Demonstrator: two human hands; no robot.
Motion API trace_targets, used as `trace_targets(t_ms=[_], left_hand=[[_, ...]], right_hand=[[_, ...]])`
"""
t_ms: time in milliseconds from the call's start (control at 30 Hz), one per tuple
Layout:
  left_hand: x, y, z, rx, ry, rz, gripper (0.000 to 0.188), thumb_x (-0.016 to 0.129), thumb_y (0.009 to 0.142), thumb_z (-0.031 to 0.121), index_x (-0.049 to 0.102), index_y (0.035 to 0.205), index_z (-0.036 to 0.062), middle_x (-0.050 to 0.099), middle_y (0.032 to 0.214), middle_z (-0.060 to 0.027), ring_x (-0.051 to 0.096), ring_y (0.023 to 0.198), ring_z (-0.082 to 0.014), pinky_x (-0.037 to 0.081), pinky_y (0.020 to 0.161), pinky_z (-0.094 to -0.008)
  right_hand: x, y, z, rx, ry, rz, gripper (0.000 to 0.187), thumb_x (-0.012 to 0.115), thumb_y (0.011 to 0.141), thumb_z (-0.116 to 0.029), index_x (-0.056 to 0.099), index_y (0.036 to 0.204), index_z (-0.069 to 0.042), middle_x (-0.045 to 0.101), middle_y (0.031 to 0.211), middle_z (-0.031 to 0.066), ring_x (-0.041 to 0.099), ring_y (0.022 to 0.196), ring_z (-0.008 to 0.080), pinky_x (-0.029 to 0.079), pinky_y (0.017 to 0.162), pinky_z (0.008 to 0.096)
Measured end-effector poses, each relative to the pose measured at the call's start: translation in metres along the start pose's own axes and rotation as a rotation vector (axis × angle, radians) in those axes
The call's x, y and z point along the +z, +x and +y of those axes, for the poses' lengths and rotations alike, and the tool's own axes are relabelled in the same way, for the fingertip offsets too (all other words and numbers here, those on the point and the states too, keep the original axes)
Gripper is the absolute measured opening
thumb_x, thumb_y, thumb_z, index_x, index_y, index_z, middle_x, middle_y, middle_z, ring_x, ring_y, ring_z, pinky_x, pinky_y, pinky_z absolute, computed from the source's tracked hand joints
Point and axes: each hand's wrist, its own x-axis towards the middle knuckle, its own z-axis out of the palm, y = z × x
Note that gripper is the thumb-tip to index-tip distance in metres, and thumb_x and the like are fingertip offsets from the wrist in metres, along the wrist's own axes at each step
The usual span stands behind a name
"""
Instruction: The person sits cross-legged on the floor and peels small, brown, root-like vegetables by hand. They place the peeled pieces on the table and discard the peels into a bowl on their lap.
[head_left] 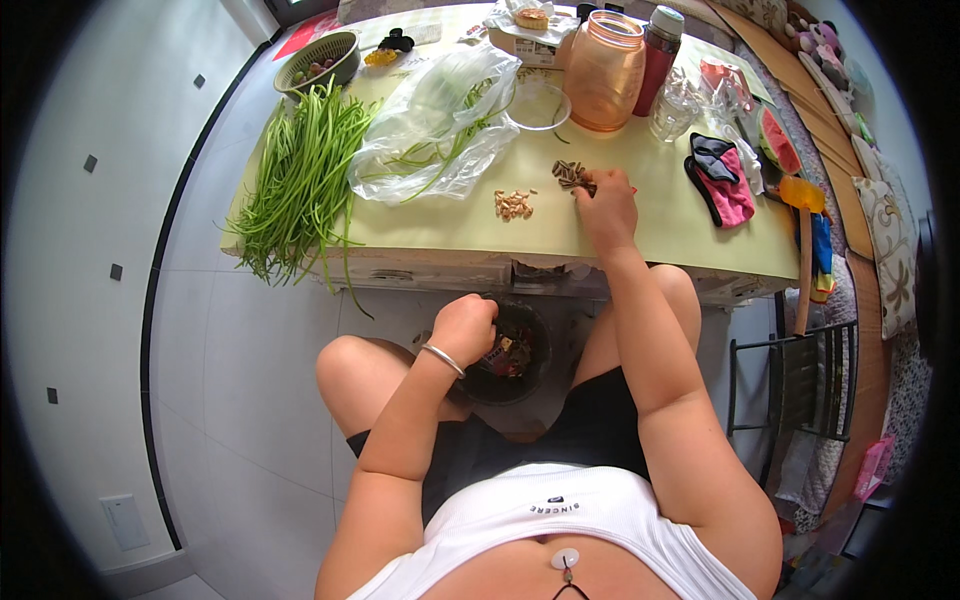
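My right hand (604,207) rests on the pale yellow table (600,230), its fingers closed on a small dark pile of seeds (572,176). A second, lighter pile of shelled bits (514,205) lies to its left. Below the table edge, my left hand (465,325) is curled into a fist over a dark round bin (530,360) between my knees; whether it holds anything is hidden. A silver bangle sits on that wrist.
A big bundle of long green beans (300,180) hangs over the table's left edge beside a clear plastic bag (440,125). Behind stand an orange jar (603,70), a red flask (655,55), a green basket (320,60), a pink-black cloth (722,180) and a watermelon slice (778,140).
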Motion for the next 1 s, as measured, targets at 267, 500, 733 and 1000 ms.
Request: trace_targets(t_ms=[267, 500, 733, 1000], left_hand=[[-0.009, 0.000, 0.004, 0.019, -0.100, 0.104, 0.022, 0.072, 0.076, 0.023, 0.068, 0.084, 0.0032, 0.064, 0.082, -0.0158, 0.062, 0.084, -0.0339, 0.050, 0.074, -0.0431], [-0.017, 0.001, 0.003, 0.052, -0.320, 0.370, 0.017, 0.073, 0.077, 0.015, 0.069, 0.086, 0.0017, 0.065, 0.081, -0.0148, 0.064, 0.071, -0.0278, 0.051, 0.067, -0.0359], [-0.032, 0.001, 0.016, 0.077, -0.847, 0.702, 0.021, 0.070, 0.081, 0.003, 0.068, 0.101, 0.0001, 0.066, 0.083, -0.0101, 0.065, 0.069, -0.0162, 0.052, 0.064, -0.0254], [-0.024, 0.001, 0.006, 0.051, -1.001, 0.615, 0.015, 0.069, 0.083, -0.003, 0.068, 0.098, -0.0024, 0.066, 0.086, -0.0043, 0.065, 0.078, -0.0102, 0.054, 0.068, -0.0200]], right_hand=[[0.005, 0.000, -0.005, 0.016, -0.030, 0.058, 0.013, 0.071, 0.076, -0.015, 0.071, 0.089, -0.013, 0.060, 0.094, 0.0063, 0.060, 0.093, 0.0256, 0.050, 0.075, 0.0403], [-0.004, -0.003, -0.017, -0.020, 0.378, 0.006, 0.010, 0.066, 0.080, -0.010, 0.069, 0.089, -0.006, 0.067, 0.080, 0.0065, 0.062, 0.073, 0.0190, 0.049, 0.067, 0.0321], [-0.030, -0.049, -0.047, 0.327, 1.043, -0.910, 0.011, 0.068, 0.080, -0.009, 0.066, 0.089, -0.001, 0.066, 0.077, 0.0026, 0.055, 0.065, 0.0078, 0.043, 0.057, 0.0204], [-0.010, -0.072, -0.051, 0.357, 1.155, -1.122, 0.011, 0.070, 0.082, -0.008, 0.065, 0.089, -0.001, 0.067, 0.078, 0.0051, 0.059, 0.066, 0.0090, 0.045, 0.055, 0.0198]])
